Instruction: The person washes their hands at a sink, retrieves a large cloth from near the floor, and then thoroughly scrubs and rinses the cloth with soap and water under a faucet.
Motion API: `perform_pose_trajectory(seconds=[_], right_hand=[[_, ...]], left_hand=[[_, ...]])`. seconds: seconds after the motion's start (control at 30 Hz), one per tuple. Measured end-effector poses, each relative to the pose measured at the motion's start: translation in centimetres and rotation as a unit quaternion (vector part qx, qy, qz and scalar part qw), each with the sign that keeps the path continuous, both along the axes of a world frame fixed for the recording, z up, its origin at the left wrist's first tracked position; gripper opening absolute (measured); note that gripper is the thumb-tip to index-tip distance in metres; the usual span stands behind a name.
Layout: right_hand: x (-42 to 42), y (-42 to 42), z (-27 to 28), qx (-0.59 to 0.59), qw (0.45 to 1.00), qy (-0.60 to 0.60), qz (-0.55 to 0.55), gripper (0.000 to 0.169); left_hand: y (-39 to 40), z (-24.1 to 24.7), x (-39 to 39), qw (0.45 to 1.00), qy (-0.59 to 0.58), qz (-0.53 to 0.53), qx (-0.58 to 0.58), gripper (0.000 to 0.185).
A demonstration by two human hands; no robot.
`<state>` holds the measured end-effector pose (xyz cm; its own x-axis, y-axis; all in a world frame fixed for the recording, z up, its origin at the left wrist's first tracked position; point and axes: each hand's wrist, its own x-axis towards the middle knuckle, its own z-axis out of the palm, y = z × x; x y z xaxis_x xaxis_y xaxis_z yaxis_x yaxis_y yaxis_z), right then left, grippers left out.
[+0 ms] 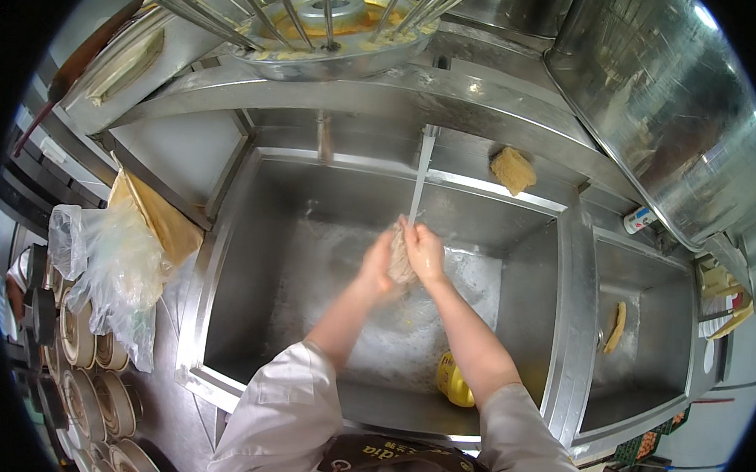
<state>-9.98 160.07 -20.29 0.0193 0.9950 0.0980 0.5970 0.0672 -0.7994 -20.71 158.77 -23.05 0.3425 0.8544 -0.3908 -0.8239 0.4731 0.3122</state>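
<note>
Both my hands squeeze a wet beige cloth (401, 253) between them, over the large stainless-steel sink (241, 280). My left hand (378, 262) is blurred on the cloth's left side. Against its right side presses my right hand (424, 250), its fingers partly hidden. A stream of water (422, 168) falls from the tap (431, 130) onto the top of the hands and cloth. Foamy water covers part of the sink floor. Below my right forearm lies a yellow plastic container (452, 381), partly covered by the arm.
A yellow sponge (513, 171) rests on the sink's back ledge. A smaller sink (653, 359) at right holds a tan strip (615, 328). Plastic bags (123, 267) hang at left above round steamer-like containers (81, 400). A metal ring pan (336, 61) with many rods stands on the shelf behind.
</note>
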Motion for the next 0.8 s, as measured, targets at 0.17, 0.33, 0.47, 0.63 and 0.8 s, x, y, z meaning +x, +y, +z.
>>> perform_pose_trajectory(seconds=[0.17, 0.33, 0.47, 0.63, 0.8], right_hand=[[1.7, 0.2, -0.7, -0.072, 0.972, 0.203, 0.089, 0.036], [3.3, -1.1, 1.2, 0.004, 0.969, -0.074, 0.236, 0.03], [5.4, -0.2, 2.1, -0.077, 0.981, -0.043, 0.171, 0.025], [2.9, -0.7, 4.3, -0.076, 0.964, 0.138, 0.212, 0.024], [1.2, -1.2, 6.8, 0.017, 0.968, 0.016, 0.248, 0.024]], left_hand=[[0.7, 2.9, -2.7, 1.0, -0.017, -0.003, 0.0, 0.039], [1.5, 2.2, -7.2, 0.992, -0.095, -0.019, 0.085, 0.041], [-0.4, 6.1, -7.2, 0.998, 0.028, 0.046, 0.02, 0.043], [-1.2, -1.3, -10.0, 0.912, 0.39, -0.074, 0.102, 0.053], [-2.2, 2.3, -8.0, 0.767, 0.51, -0.223, 0.319, 0.069]])
